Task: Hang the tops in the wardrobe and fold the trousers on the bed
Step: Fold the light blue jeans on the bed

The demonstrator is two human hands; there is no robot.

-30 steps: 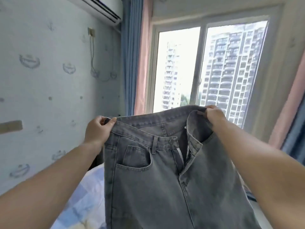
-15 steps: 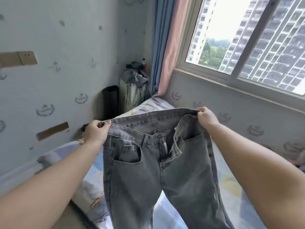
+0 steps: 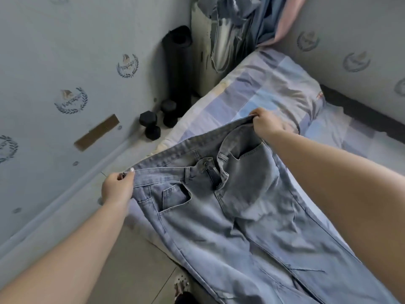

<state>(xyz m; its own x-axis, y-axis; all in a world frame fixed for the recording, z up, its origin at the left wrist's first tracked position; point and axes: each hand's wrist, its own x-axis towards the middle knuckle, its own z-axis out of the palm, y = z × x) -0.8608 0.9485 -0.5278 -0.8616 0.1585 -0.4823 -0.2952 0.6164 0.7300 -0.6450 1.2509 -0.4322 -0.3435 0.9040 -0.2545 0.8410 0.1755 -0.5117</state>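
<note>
Lowering the jeans point(image 3: 230, 211) towards the bed point(image 3: 280, 84) is the step in hand, and the head view shows the change plainly: a second ago they hung upright in front of the window, held at chest height, while now the camera looks down and the denim is spread front-up across the mattress edge, legs running off towards five o'clock. The left hand point(image 3: 117, 187), at about nine o'clock from the fly, pinches the waistband corner between thumb and curled fingers; the right hand point(image 3: 268, 125), at one o'clock, grips the opposite corner with its fingers closed round the band, so the waist is stretched taut between them. The waistband end seems slightly lifted off the sheet (how much of it touches I cannot tell). The button looks fastened but the fly gapes a little. Beyond the bed at eleven o'clock stand a rolled mat point(image 3: 177, 69) and dumbbells point(image 3: 151, 126) on the floor, well apart from the work. My reading is that the trousers are nearly laid flat and folding can begin once they are released and smoothed; the part overhanging the near edge could slide floorwards if let go carelessly.
</note>
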